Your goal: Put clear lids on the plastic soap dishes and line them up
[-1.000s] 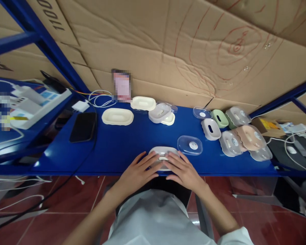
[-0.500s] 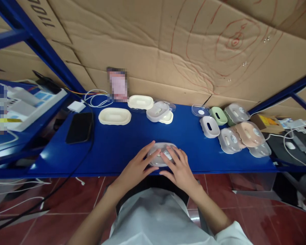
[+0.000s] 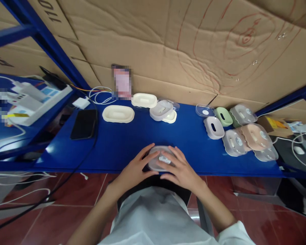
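Both hands on a lidded box at the table's near edge.
Forearms (image 3: 99, 207) came up from below, angled inward. Left hand (image 3: 136, 166) cupped the box's left end, fingers apart, thumb along the near side. Right hand (image 3: 182, 168) lay over the right end, fingers spread across the lid, thumb by the near side; pressure, cannot tell. Box (image 3: 154, 165) sat flat on the blue table (image 3: 112, 146), between the palms and under the fingertips, white label (image 3: 164, 159) showing through the finger gaps. Farther off: phone (image 3: 83, 124) left, cream tray (image 3: 118, 114) left of centre, peach box (image 3: 256, 136) right, green part (image 3: 224, 116) behind.
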{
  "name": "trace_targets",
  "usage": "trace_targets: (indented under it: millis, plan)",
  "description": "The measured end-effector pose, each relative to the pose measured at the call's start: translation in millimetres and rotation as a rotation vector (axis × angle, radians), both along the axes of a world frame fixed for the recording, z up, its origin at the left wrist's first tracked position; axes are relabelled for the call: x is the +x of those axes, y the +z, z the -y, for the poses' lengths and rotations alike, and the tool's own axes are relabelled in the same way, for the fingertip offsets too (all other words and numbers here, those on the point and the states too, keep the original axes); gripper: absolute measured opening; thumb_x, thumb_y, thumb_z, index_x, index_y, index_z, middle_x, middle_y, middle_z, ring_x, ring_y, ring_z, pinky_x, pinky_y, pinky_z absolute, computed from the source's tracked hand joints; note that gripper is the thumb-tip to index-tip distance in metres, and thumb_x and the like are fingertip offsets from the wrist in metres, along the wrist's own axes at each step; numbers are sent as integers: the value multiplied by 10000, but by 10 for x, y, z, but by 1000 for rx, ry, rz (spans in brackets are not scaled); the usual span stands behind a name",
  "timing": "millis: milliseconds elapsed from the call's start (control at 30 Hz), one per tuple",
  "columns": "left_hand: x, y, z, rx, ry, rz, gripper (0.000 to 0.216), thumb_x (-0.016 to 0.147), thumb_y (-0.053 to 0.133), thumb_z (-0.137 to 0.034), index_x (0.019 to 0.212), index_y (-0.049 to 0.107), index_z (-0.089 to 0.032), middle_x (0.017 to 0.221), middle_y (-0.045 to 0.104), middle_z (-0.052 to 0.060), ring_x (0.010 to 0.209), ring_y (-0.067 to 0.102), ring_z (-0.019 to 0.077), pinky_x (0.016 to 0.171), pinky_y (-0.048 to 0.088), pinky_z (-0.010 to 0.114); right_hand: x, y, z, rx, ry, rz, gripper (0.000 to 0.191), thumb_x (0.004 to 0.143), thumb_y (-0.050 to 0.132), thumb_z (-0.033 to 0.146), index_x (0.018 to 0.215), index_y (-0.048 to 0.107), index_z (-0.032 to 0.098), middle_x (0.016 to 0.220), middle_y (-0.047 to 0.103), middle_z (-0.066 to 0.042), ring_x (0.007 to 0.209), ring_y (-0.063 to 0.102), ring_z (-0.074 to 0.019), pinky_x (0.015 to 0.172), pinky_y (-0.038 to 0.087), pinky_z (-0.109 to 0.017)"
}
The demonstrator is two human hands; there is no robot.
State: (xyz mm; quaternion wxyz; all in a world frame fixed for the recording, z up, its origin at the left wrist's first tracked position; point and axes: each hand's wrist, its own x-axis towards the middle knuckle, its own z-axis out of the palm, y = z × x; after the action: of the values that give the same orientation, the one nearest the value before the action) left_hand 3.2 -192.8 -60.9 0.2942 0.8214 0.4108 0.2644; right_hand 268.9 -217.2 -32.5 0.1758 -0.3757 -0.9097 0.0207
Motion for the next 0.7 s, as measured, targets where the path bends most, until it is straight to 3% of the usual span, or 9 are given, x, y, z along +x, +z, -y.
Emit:
trace_targets:
  millis: [167,300,433,500,567,700]
  plan:
    - [22,31,18,37,-9,-55,732,966,775,-366,1623,455,-397,1755,370,61,1570,462,289,1227,502,439,111,-133,34,24,-82,-55,593,1020,703,476,1574,558,322,1667,508,-82,1652,279,-351,1281,402,-649]
    - [24,23,15,71,-29,-62,689,996,736,-407,1624,452,-393,1761,357,67,1570,462,290,1231,494,446,139,-99,92,-19,-85,-80,605,1036,689,425,1606,519,307,1699,456,-89,1668,229,-347,1263,457,-596]
    - [55,5,9,92,-8,-82,697,1012,704,-456,1643,414,-401,1757,361,74,1555,482,296,1219,506,456,208,-63,42,-62,-65,-64,590,1049,666,437,1607,512,322,1692,461,-83,1648,292,-327,1260,465,-577]
    - [82,13,8,111,81,-95,700,1050,643,-436,1681,346,-372,1780,298,106,1583,437,324,1208,513,484,299,-82,-93,-53,-170,-67,571,1059,645,430,1606,511,330,1694,455,-80,1641,305,-327,1264,456,-580]
    - [104,24,11,122,153,-103,676,1087,571,-396,1702,295,-346,1790,261,126,1599,409,331,1199,520,498,420,-99,-316,-4,-375,-57,573,1070,620,416,1618,494,307,1702,437,-110,1642,294,-352,1275,419,-605]
    - [124,16,21,181,112,-192,552,1100,537,-372,1642,434,-352,1735,390,103,1541,489,352,1204,510,570,708,2,-860,101,-710,-26,790,1087,536,551,1717,264,159,1755,292,-229,1648,249,-414,1279,350,-616]
